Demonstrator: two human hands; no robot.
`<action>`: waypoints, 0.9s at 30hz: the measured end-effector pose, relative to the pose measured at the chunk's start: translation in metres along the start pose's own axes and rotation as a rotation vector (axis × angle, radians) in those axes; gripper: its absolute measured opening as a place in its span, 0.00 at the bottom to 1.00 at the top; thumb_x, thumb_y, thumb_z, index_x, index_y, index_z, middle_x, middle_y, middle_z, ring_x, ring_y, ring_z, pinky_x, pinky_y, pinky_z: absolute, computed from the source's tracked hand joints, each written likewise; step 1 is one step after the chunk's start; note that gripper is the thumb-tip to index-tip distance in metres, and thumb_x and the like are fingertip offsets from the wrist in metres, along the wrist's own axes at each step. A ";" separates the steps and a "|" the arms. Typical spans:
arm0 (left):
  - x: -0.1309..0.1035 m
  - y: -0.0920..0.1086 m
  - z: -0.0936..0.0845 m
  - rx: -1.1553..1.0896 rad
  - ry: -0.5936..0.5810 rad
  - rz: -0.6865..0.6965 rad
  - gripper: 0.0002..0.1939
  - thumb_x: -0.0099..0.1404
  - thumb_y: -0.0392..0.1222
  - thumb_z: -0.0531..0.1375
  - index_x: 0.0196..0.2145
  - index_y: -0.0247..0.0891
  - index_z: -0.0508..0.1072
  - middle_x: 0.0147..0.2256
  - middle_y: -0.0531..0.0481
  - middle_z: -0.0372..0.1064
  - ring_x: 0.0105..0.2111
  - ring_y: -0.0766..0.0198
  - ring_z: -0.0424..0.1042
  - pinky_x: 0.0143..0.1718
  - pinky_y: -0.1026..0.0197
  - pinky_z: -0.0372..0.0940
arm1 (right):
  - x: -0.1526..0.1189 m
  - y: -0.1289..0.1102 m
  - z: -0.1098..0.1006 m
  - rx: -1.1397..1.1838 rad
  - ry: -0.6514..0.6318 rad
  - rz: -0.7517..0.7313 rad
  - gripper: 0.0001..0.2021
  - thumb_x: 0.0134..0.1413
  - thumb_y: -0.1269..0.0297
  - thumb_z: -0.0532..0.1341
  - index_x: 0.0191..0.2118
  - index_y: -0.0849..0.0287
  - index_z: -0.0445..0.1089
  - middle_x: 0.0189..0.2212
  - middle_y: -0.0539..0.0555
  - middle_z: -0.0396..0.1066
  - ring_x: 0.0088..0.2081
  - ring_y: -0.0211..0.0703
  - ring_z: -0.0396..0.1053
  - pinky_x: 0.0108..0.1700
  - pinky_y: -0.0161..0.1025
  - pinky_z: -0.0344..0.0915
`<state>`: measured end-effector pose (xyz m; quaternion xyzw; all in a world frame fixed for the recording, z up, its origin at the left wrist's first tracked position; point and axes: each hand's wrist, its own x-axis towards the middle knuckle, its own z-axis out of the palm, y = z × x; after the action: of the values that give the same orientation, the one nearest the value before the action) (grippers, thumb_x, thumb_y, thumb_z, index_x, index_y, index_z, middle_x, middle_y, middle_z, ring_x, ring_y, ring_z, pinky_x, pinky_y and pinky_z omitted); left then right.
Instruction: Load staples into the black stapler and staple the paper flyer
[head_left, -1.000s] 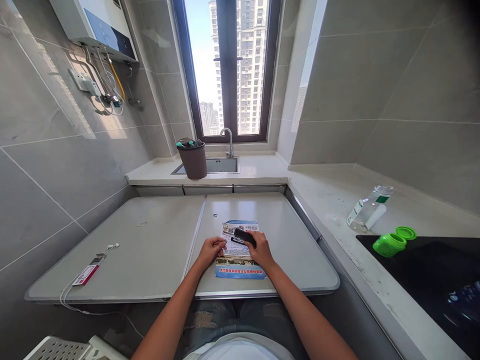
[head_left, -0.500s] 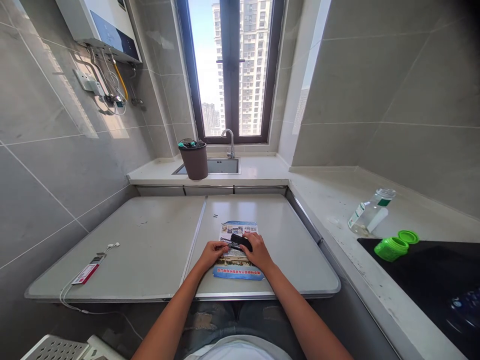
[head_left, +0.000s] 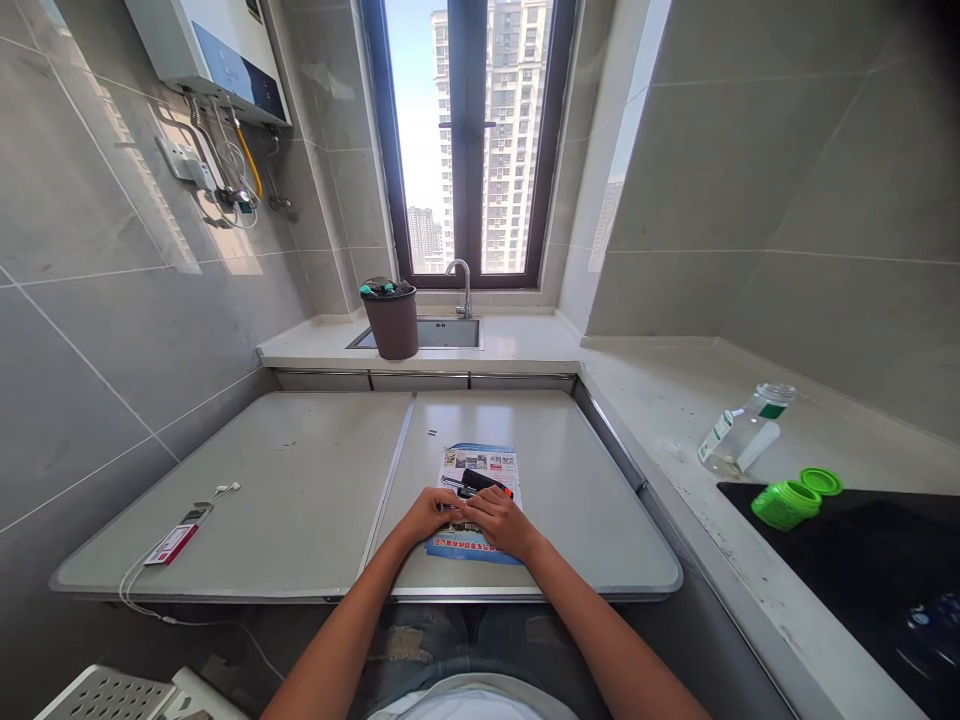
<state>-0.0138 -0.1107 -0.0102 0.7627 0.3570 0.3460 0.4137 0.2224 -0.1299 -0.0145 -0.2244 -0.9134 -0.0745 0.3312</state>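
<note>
My left hand (head_left: 427, 512) and my right hand (head_left: 501, 520) meet over a printed flyer (head_left: 480, 460) on the folding table (head_left: 322, 480). The fingertips of both are pinched close together around something small that I cannot make out. Just beyond my right fingers lies a black cylinder-shaped object (head_left: 480, 480) with an orange-red end, on the flyer. A thin metal rod (head_left: 453, 482) sits beside it, near my left fingers; whether the two are joined is unclear. My hands cover the flyer's middle.
Two tiny dark pieces (head_left: 432, 433) lie beyond the flyer. On the left are a red-and-white packet (head_left: 174, 542) and a white cable (head_left: 129, 590). A brown bucket (head_left: 395, 325) stands by the sink (head_left: 450, 334). The right counter holds a clear bottle (head_left: 742, 435) and an open green container (head_left: 786, 505).
My right hand has let go of the black object, leaving it on the flyer, and has moved nearer to me and left to meet my left hand.
</note>
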 end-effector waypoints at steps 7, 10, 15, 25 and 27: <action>-0.001 0.001 -0.001 0.096 0.072 -0.109 0.27 0.71 0.62 0.60 0.32 0.33 0.81 0.27 0.48 0.75 0.28 0.63 0.69 0.34 0.62 0.61 | -0.004 0.007 -0.007 0.025 0.215 0.193 0.13 0.73 0.71 0.55 0.55 0.55 0.73 0.44 0.57 0.79 0.44 0.49 0.72 0.49 0.48 0.67; -0.001 -0.002 -0.001 0.134 0.073 -0.110 0.26 0.72 0.61 0.59 0.32 0.34 0.80 0.27 0.49 0.73 0.28 0.64 0.68 0.33 0.63 0.59 | -0.009 0.015 -0.013 0.019 0.361 0.441 0.10 0.73 0.68 0.56 0.51 0.54 0.73 0.43 0.58 0.78 0.45 0.50 0.72 0.50 0.48 0.66; -0.001 -0.004 0.000 0.107 0.069 -0.112 0.24 0.72 0.59 0.59 0.32 0.34 0.79 0.26 0.50 0.71 0.28 0.65 0.67 0.32 0.64 0.57 | -0.018 0.039 -0.023 -0.028 0.339 0.784 0.07 0.70 0.66 0.56 0.45 0.56 0.70 0.38 0.54 0.76 0.37 0.45 0.71 0.47 0.44 0.62; -0.002 0.004 0.000 0.107 0.077 -0.131 0.23 0.71 0.57 0.59 0.31 0.34 0.78 0.26 0.50 0.71 0.28 0.64 0.67 0.32 0.63 0.57 | -0.033 0.133 -0.039 -0.171 -0.060 1.148 0.08 0.65 0.65 0.62 0.39 0.55 0.80 0.39 0.55 0.80 0.45 0.48 0.74 0.43 0.38 0.59; -0.001 0.004 0.000 0.110 0.078 -0.134 0.23 0.70 0.57 0.59 0.31 0.34 0.79 0.26 0.49 0.72 0.28 0.64 0.67 0.33 0.63 0.57 | -0.035 0.143 -0.037 -0.195 -0.078 1.158 0.09 0.66 0.64 0.61 0.42 0.56 0.81 0.43 0.58 0.79 0.49 0.50 0.72 0.44 0.39 0.59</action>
<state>-0.0135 -0.1135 -0.0073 0.7446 0.4417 0.3267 0.3791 0.3330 -0.0261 -0.0101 -0.7187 -0.6427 0.0431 0.2619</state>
